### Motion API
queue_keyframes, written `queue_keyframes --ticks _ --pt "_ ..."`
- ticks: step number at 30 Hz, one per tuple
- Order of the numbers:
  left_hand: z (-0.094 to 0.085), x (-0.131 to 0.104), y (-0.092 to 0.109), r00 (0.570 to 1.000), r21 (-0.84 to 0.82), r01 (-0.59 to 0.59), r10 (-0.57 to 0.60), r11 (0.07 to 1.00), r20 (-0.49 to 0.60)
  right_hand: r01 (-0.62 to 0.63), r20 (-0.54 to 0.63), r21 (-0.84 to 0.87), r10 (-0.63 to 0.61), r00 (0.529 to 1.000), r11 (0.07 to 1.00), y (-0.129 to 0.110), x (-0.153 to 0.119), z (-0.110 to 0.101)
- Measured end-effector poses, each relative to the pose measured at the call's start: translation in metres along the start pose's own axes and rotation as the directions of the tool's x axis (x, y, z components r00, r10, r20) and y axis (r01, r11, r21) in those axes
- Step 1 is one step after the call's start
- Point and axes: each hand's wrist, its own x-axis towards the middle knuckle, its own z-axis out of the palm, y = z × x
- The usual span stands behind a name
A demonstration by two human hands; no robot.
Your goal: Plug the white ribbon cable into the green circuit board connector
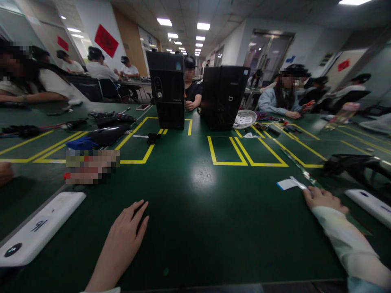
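Note:
My left hand (130,228) rests low over the green table (198,236), with its fingers stretched out and nothing in them. At the right, my right hand (325,198) has its fingers curled at the end of a white flat ribbon cable (287,184) with a blue edge. The cable lies on the table and runs in under the fingertips; their exact grip is partly hidden. A white, rounded case (42,228) lies left of my left hand, and a similar white case (371,205) lies beyond my right wrist.
Two black computer towers (166,89) stand upright at the middle back, with a white basket (245,119) beside them. Yellow tape (230,163) marks rectangles. Dark cables (111,118) lie at left. A black object (357,165) sits at right. Several people work around the tables.

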Motion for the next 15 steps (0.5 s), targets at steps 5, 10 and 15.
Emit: queue_keyframes --ticks 5,10,15 --pt "0.0 -0.001 -0.001 1.0 0.001 0.008 -0.008 1.0 0.017 -0.061 -0.006 0.007 0.061 0.998 0.998 -0.018 -0.014 -0.012" --pt "-0.001 -0.001 -0.001 1.0 -0.014 0.006 -0.006 1.0 0.007 0.257 0.003 0.074 -0.258 0.966 0.964 -0.035 -0.008 -0.007" --pt "0.0 0.001 0.001 1.0 -0.017 0.009 -0.009 1.0 -0.008 0.46 -0.083 0.153 -0.453 0.888 0.875 -0.082 -0.005 -0.005"
